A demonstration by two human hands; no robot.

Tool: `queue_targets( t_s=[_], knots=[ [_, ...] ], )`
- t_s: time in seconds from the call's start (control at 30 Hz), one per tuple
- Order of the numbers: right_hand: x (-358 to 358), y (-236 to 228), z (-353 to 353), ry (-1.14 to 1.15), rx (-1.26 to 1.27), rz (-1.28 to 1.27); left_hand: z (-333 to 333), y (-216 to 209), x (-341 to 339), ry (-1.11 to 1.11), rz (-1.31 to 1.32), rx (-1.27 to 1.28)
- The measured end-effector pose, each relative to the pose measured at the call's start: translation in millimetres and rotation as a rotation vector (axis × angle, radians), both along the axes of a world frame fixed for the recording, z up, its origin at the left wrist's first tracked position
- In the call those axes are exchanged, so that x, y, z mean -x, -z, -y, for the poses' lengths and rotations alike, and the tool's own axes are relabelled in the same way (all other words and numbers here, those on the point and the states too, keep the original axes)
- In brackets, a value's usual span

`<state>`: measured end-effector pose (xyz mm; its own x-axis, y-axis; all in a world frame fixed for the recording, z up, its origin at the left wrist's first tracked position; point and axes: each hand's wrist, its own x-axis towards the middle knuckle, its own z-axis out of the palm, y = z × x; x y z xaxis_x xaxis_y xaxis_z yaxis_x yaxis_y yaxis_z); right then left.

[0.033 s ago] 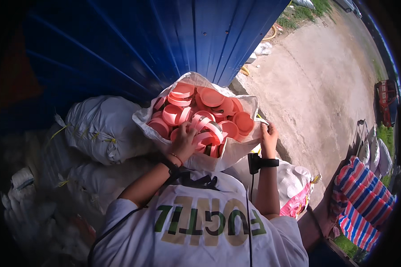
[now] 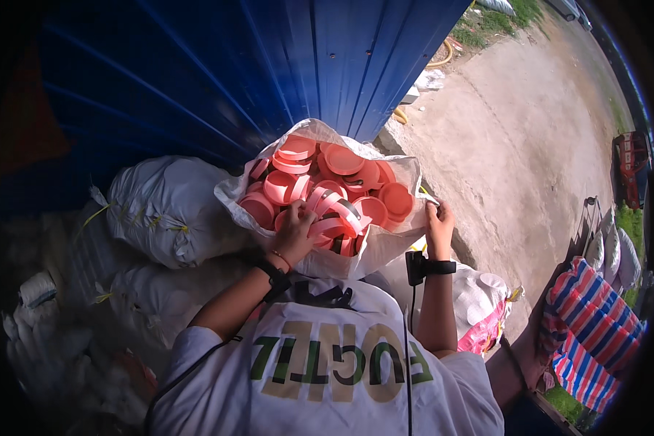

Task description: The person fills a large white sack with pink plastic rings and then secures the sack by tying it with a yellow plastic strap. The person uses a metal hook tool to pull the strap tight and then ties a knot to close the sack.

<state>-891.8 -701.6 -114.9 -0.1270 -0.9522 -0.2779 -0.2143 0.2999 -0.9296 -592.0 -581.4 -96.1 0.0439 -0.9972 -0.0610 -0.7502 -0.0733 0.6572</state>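
Observation:
In front of me a white woven sack [image 2: 234,190] stands with its mouth wide, full of round pink plastic lids [image 2: 344,160] with shallow rims, some with dark strips along the rim. My left hand [image 2: 292,231] reaches over the sack's near left side, its fingers bent at the edge of a pink lid [image 2: 330,227]; the thumb side is partly hidden. At the right, my right hand [image 2: 439,225] pinches the sack's rim and draws it outward. Both wrists wear black bands.
A blue corrugated metal wall [image 2: 269,65] rises just behind the sack. Tied, full white sacks [image 2: 171,207] crowd the left, and another white-and-pink sack [image 2: 479,305] lies near my right forearm. Concrete ground [image 2: 509,145] extends right, with a striped red, white and blue sheet [image 2: 592,320].
My left hand has shifted slightly left and toward me, and the near lids beside it have moved a little. My right hand stays on the sack's rim.

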Motion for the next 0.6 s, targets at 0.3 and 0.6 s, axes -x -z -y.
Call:
queue_targets(
  t_s=[0.3,0.6],
  knots=[
    [-2,-36,14,-0.203,0.111,-0.193,12,10,24,0.138,0.360,0.053],
    [-86,-62,-7,-0.977,0.372,-0.389,-14,-2,53,0.187,0.493,-0.311]
  ],
)
